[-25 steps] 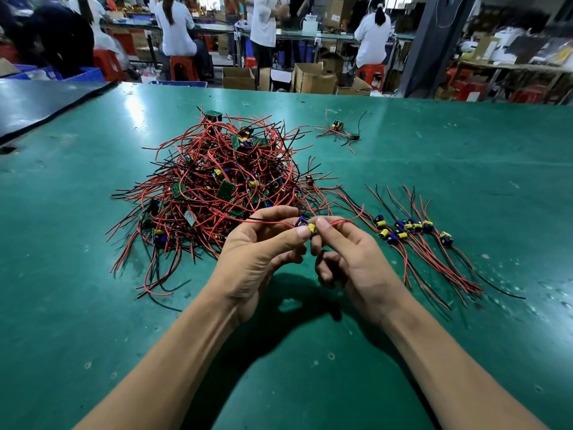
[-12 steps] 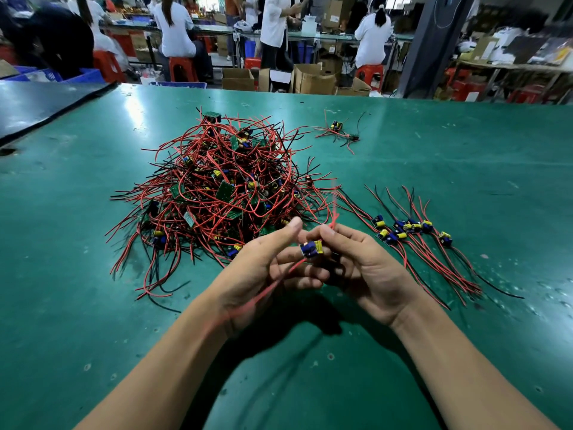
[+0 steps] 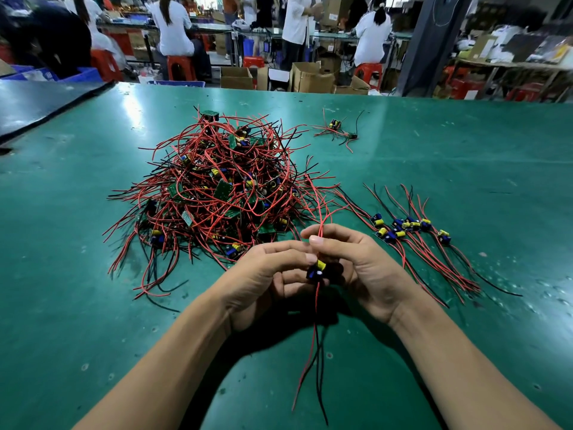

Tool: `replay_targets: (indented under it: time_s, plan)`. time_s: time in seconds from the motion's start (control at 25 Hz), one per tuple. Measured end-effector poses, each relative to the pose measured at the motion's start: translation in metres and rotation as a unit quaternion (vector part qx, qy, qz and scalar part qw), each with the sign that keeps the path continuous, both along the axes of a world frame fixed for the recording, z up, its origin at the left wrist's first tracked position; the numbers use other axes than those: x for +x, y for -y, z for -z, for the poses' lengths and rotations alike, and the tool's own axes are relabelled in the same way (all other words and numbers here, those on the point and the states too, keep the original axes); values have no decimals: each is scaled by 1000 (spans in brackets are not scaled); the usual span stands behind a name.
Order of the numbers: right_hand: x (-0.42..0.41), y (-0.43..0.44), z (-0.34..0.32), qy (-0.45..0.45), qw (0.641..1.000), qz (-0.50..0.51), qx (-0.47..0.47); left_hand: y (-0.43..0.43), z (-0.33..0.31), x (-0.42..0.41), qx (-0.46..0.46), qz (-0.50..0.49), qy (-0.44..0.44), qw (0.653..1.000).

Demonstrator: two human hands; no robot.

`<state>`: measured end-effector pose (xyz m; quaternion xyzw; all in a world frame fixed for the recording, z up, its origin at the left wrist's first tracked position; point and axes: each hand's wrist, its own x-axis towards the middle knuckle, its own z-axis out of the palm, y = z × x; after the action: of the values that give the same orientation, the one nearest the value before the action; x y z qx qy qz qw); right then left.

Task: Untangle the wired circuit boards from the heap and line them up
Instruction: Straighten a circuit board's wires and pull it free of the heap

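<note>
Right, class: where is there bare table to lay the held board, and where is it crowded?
Bare table: right of the lined-up row and between it and the small far tangle. Crowded: the heap, whose wires reach the row.

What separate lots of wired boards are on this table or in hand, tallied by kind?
Heap: 1
Lined-up row: 1
Stray bunch: 1
Held board: 1
Total: 4

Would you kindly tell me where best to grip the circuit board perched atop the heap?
Probably pinch the circuit board by its edges from above: it sits exposed atop the heap, while its wires run down into the tangle.
</note>
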<state>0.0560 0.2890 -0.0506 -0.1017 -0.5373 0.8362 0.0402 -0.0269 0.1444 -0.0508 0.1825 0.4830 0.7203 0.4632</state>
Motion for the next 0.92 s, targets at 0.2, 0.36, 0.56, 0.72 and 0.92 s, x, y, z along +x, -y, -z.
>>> replay_targets:
  time_s: [0.2, 0.36, 0.56, 0.72, 0.92]
  plan:
    - [-4, 5, 3, 25, 999, 26, -8, -1, -1, 1, -49, -6, -29, 998]
    - [-6, 5, 5, 44, 998, 40, 1, -4, -1, 3, -60, -25, -40, 997]
    - [-6, 1, 7, 64, 997, 44, 26, -4, 3, 4, -67, -46, -22, 996]
    - [-7, -1, 8, 70, 993, 85, 51, -5, 4, 3, -78, -51, -40, 995]
    - [-7, -4, 8, 72, 989, 93, 88, -5, 4, 3, -89, -56, -55, 993]
